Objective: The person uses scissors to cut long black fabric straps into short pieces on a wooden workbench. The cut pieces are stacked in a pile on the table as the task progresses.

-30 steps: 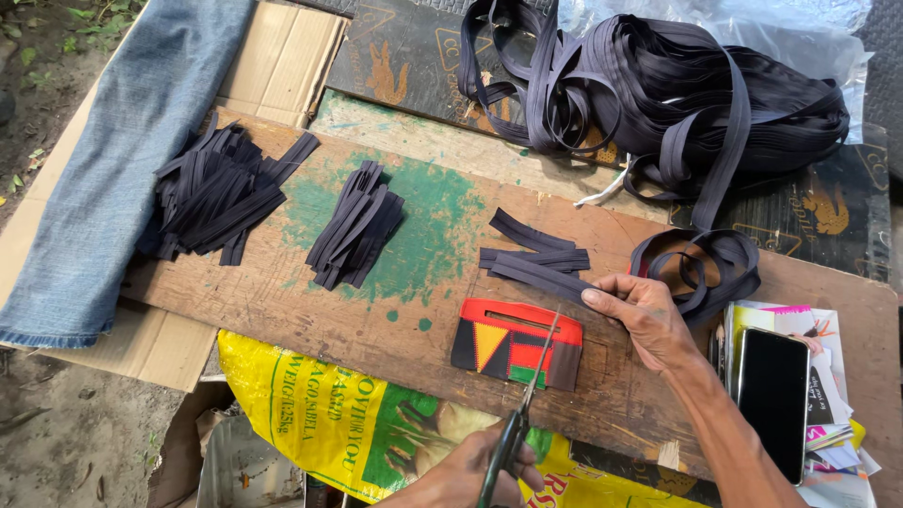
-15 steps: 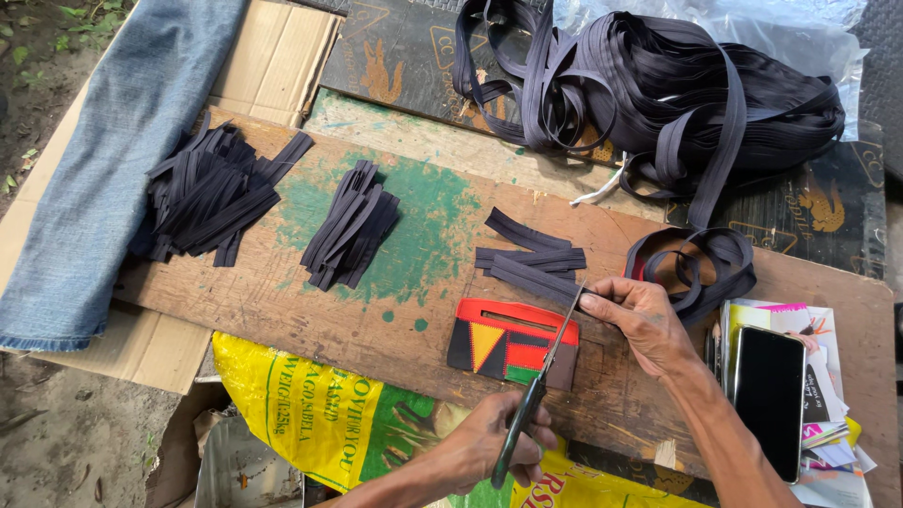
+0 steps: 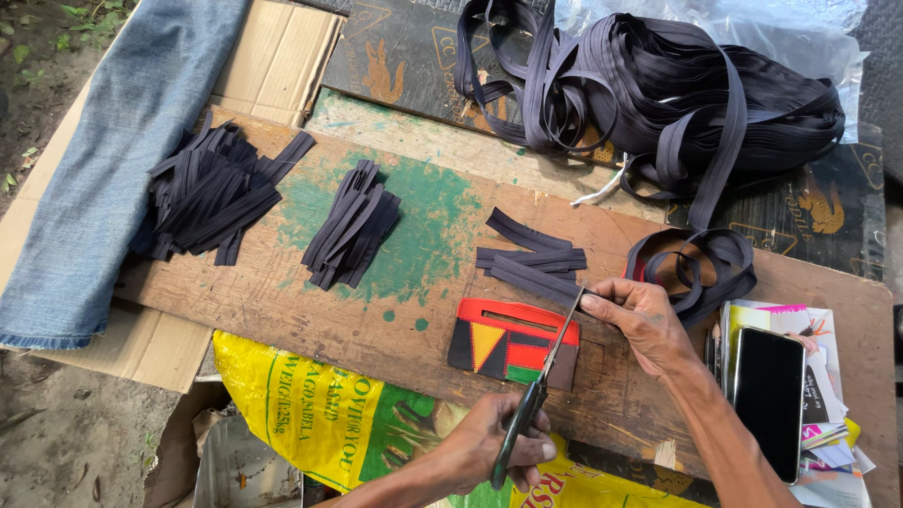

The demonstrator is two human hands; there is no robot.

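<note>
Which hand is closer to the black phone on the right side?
The right hand. It rests on the board just left of the phone; the left hand, holding scissors, is farther left.

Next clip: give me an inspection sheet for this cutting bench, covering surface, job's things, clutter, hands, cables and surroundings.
Surface: worn wooden board with patches of green paint, laid over cardboard.
Job's things: scissors with blades at the black strap; two piles of cut black strips; large uncut strap bundle; red patterned pouch.
Clutter: phone on papers, yellow sack, denim cloth.
Hands: left hand grips the scissors; right hand pinches the strap end.
Cables: nothing seen.
Surroundings: bare dirt ground, clear plastic sheet behind the bundle.
</note>
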